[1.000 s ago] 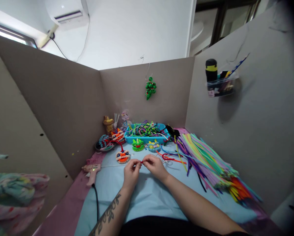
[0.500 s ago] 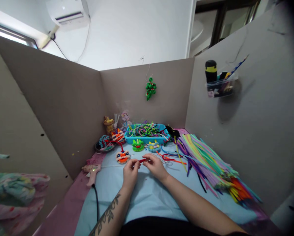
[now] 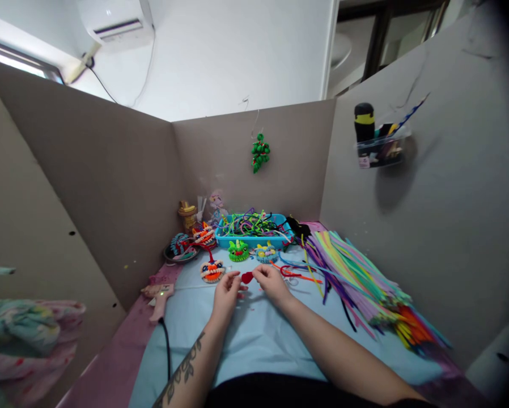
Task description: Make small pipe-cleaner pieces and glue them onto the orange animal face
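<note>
A blue cloth [image 3: 263, 345] spreads beneath the hands; a blue tray [image 3: 254, 242] sits at twelve o'clock. The right hand [image 3: 274, 283] pinches tight, the left hand [image 3: 224, 293] curves loosely, fingers parted. Between them, at the right's nine o'clock and the left's two, the right grips a red piece [image 3: 246, 277]; whether the left touches it, I can't quite tell.

No lettering or number can be read anywhere, as the small pale label [image 3: 364, 162] on the clear container [image 3: 386, 161] at two o'clock is too tiny to make out
</note>
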### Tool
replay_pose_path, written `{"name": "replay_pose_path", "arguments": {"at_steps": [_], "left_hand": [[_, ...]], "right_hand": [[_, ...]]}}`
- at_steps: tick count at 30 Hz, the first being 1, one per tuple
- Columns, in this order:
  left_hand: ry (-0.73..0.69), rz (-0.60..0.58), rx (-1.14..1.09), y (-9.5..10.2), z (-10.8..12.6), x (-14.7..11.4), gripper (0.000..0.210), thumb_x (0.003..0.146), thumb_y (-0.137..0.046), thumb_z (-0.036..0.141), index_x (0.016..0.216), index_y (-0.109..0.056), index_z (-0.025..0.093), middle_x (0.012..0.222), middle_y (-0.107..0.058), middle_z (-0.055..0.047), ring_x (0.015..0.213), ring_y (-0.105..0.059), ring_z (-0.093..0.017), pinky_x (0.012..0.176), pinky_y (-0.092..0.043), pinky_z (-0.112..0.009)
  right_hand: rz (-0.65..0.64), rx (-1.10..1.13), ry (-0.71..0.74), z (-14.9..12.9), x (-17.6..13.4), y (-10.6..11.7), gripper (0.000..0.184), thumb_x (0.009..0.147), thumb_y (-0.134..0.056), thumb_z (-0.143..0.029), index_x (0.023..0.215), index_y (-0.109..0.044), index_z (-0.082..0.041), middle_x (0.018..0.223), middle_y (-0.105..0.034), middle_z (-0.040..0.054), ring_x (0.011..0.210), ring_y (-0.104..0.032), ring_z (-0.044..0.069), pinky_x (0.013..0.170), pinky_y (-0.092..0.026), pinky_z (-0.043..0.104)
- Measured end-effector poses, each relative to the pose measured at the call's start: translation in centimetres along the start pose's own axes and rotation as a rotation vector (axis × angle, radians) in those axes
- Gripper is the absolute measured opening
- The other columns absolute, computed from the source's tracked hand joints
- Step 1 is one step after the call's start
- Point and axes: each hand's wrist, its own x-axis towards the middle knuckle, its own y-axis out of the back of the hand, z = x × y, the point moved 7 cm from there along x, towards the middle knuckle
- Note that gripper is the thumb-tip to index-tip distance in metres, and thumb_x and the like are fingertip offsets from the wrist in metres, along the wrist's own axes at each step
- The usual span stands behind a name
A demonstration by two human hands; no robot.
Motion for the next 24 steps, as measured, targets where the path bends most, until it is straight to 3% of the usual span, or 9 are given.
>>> {"name": "replay_pose_path", "arguments": {"at_steps": [3,7,11,19,21,24], "left_hand": [[-0.003,-0.035,0.086,-0.3,0.0,-0.1,0.037,0.068,-0.061,0.047,0.082,-0.058,0.013,0.057,-0.058,0.001,0.045,-0.054,-0.011,0.036,-0.038,-0.018],[-0.007,-0.063,0.182,-0.4,-0.2,-0.2,0.034,0.068,-0.06,0.048,0.068,-0.057,0.014,0.045,-0.052,0.004,0.03,-0.038,-0.005,0.031,-0.027,-0.017],[-0.017,-0.032,0.193,-0.1,-0.1,-0.2,0.033,0.069,-0.059,0.048,0.067,-0.056,0.015,0.044,-0.052,0.005,0.029,-0.036,-0.005,0.031,-0.024,-0.017],[-0.055,-0.086,0.243,-0.6,0.2,-0.3,0.025,0.069,-0.06,0.039,0.064,-0.059,0.014,0.045,-0.052,0.004,0.034,-0.037,-0.006,0.035,-0.026,-0.018],[-0.045,-0.051,0.213,-0.2,0.4,-0.2,0.029,0.068,-0.061,0.042,0.073,-0.062,0.014,0.05,-0.055,0.003,0.037,-0.04,-0.006,0.037,-0.028,-0.018],[-0.069,0.108,0.113,2.1,1.2,0.2,0.038,0.068,-0.061,0.048,0.087,-0.062,0.015,0.06,-0.059,0.002,0.041,-0.043,-0.007,0.037,-0.028,-0.017]], "right_hand": [[-0.036,0.071,-0.087,1.2,0.3,-0.2,0.022,0.073,-0.053,-0.035,0.061,-0.051,-0.016,0.047,-0.04,-0.0058,0.042,-0.037,0.008,0.039,-0.029,0.019],[-0.06,0.075,-0.085,1.4,0.3,-0.5,0.023,0.072,-0.055,-0.035,0.06,-0.052,-0.016,0.047,-0.042,-0.0054,0.042,-0.038,0.008,0.04,-0.03,0.019],[-0.084,0.069,-0.061,1.0,0.2,-0.7,0.024,0.071,-0.058,-0.037,0.062,-0.057,-0.015,0.05,-0.047,-0.0038,0.045,-0.04,0.008,0.042,-0.032,0.02],[-0.064,0.045,-0.05,0.6,0.1,-0.7,0.023,0.069,-0.059,-0.032,0.054,-0.052,-0.015,0.046,-0.044,-0.0048,0.046,-0.038,0.008,0.044,-0.03,0.02],[-0.062,0.05,-0.065,0.8,0.1,-0.6,0.023,0.07,-0.057,-0.033,0.055,-0.052,-0.016,0.045,-0.041,-0.0056,0.044,-0.037,0.008,0.042,-0.028,0.02],[-0.027,0.041,-0.048,0.9,0.3,0.0,0.021,0.072,-0.054,-0.034,0.061,-0.054,-0.016,0.047,-0.041,-0.0057,0.045,-0.037,0.009,0.041,-0.029,0.02]]}}
